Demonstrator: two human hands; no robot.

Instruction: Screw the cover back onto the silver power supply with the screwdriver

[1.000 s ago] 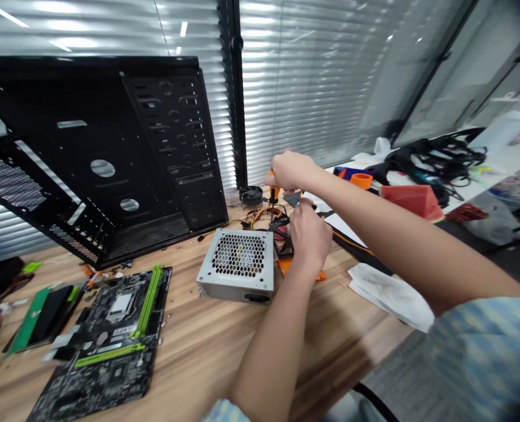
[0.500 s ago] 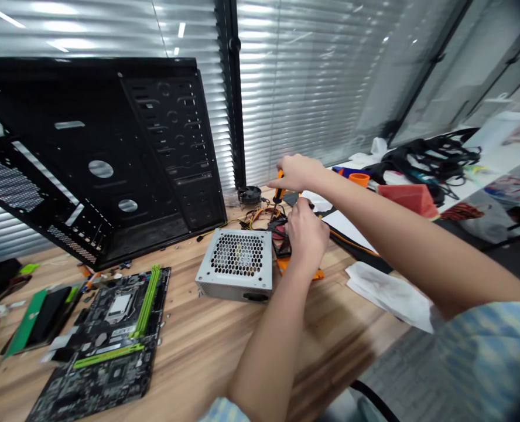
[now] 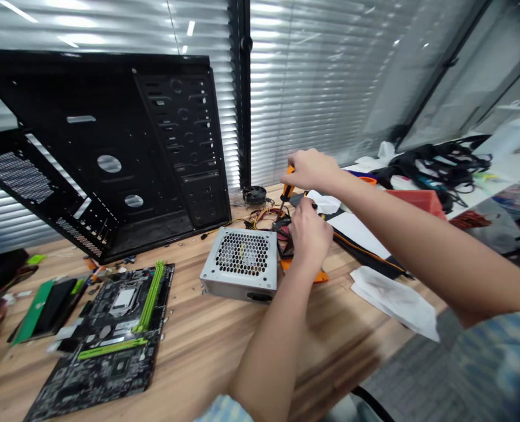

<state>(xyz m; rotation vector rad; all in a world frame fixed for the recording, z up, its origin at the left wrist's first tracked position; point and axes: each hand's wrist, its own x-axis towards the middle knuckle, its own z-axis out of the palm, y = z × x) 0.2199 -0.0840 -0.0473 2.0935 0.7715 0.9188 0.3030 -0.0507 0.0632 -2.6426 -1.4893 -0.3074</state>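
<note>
My right hand [image 3: 313,170] grips an orange-and-black screwdriver [image 3: 288,185] by its handle, held nearly upright with the tip pointing down. Below it, my left hand [image 3: 311,231] is closed at a dark part with some red on it [image 3: 283,234]; the fingers hide most of that part, so I cannot tell its kind. The screwdriver's tip reaches down beside this part, close to a bunch of coloured cables [image 3: 260,217]. Just left of my left wrist sits a grey power supply [image 3: 241,258], its honeycomb grille facing up. An orange piece [image 3: 320,275] lies partly under my left wrist.
A black computer case [image 3: 123,146] stands open at the back left. In front of it lies a motherboard [image 3: 123,328] with green slots. A small fan [image 3: 254,194] rests near the window blinds. To the right are white tissue [image 3: 394,299] and a red tray [image 3: 418,202].
The view has shifted slightly, so most things appear a little further right. Both hands keep their place over the dark part, and the screwdriver stays in my right hand.
</note>
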